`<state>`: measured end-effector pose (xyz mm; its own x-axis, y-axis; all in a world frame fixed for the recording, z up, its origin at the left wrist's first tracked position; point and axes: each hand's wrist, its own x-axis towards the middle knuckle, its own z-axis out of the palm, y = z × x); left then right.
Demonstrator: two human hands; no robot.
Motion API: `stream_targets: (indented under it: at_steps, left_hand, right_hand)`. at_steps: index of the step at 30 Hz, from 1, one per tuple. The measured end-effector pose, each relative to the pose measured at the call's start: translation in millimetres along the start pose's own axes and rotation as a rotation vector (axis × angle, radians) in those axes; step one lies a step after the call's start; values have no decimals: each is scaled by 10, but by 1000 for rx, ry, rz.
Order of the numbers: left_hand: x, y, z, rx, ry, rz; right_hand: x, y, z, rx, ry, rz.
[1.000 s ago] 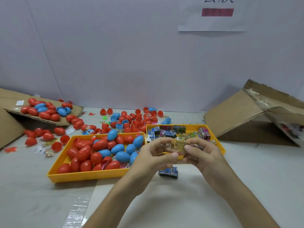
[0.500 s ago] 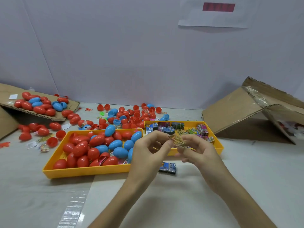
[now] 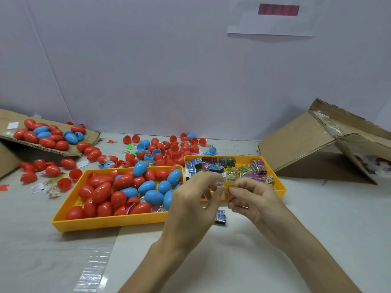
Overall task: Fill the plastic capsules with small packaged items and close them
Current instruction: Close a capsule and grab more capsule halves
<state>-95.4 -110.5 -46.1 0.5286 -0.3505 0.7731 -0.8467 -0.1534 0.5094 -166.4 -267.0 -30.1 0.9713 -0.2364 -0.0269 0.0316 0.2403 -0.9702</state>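
The right hand (image 3: 251,199) pinches a small yellow packet (image 3: 230,181) between thumb and fingertips, above the front middle of the worktop (image 3: 317,218). The left hand (image 3: 190,204) is just beside it with its fingers curled, and its thumb reaches toward the lower edge of the packet. This hand is blurred, so I cannot tell if it really grips the packet.

Under the hands a dark blue packet (image 3: 220,217) lies alone on the worktop. Just behind the hands stands a yellow tray (image 3: 279,183) with many small packaged items (image 3: 213,166) in it. Touching its left side is a second, bigger yellow tray (image 3: 110,224), which is full of closed red and blue capsules (image 3: 127,191).

More capsules and open halves (image 3: 169,149) lie loose behind both trays, near the back edge. At the left edge a cardboard flap (image 3: 88,134) carries some other capsules, and a few lie in front of it. At the right edge there is an open cardboard box (image 3: 306,142), tilted. A strip of clear tape (image 3: 93,267) is stuck on the worktop near the front left. On the wall behind hangs a white paper sheet (image 3: 270,24) with a red bar.
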Motion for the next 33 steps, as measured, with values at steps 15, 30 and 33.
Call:
stream_targets:
  at_steps: [15,30,33]
  left_hand:
    - [68,40,-2,-518,-165,-517]
    - [52,26,12,-510,-146,-543]
    - [66,25,0,-602,-172,-600]
  right_hand:
    - [-3,-1,0,-128,27,-131]
    - [-14,50,21,-356,36,-348]
    - [-8,18,-2,-291,76,-341]
